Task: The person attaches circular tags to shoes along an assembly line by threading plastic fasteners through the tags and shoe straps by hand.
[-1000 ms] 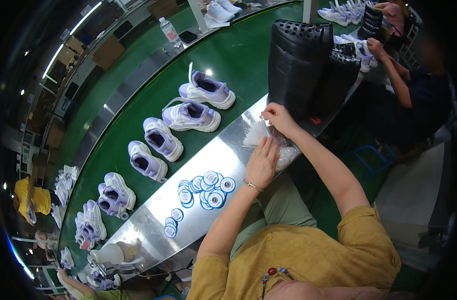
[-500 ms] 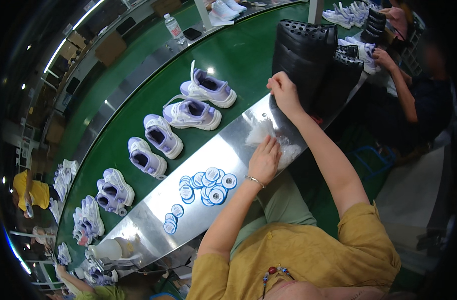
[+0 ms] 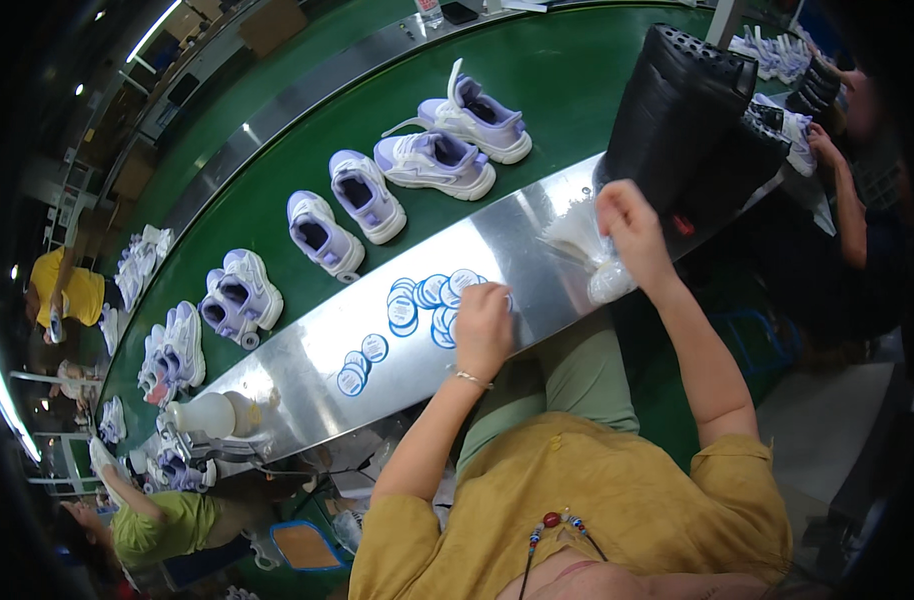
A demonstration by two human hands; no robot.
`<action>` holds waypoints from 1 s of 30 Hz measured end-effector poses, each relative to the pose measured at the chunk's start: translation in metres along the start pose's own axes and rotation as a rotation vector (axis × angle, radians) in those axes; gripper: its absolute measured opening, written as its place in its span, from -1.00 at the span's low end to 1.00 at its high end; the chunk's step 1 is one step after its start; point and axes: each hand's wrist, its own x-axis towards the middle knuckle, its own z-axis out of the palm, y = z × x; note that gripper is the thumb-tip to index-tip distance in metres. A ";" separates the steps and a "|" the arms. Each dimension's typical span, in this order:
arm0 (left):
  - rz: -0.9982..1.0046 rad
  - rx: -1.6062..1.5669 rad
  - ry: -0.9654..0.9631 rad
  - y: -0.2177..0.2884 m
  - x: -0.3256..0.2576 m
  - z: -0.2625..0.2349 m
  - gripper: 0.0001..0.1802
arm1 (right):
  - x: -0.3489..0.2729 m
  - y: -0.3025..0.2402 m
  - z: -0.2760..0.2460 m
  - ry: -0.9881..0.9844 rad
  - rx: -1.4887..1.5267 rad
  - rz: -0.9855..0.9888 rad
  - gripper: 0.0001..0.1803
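Our left hand (image 3: 484, 327) rests fingers-down and loosely curled on the near end of the round blue-and-white stickers (image 3: 417, 300), which trail away to its left along the steel ledge (image 3: 307, 385). Our right hand (image 3: 627, 228), well apart, is closed around a clear plastic bag (image 3: 582, 245).

Left hand (image 3: 484, 325) rests palm-down, fingers curled — right hand (image 3: 632, 235) reaches farther out, closed.

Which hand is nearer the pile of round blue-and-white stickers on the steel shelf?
Left. The left hand rests at the right edge of the round stickers, touching them. The right hand is farther right, gripping a clear plastic bag.
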 end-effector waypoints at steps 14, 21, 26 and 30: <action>-0.212 0.095 0.081 -0.014 -0.028 -0.020 -0.82 | -0.044 0.032 0.110 -0.573 -0.594 0.075 -0.66; -0.516 -0.489 0.101 -0.017 -0.014 -0.004 -0.79 | -0.022 0.016 0.083 -0.546 0.151 0.479 -0.88; -0.630 -0.906 0.021 0.013 0.014 -0.021 -0.81 | -0.014 -0.037 0.067 -0.473 0.206 0.345 -0.90; -0.653 -0.871 0.079 0.020 0.019 -0.041 -0.81 | -0.006 -0.160 0.015 -0.167 0.203 -0.121 -0.90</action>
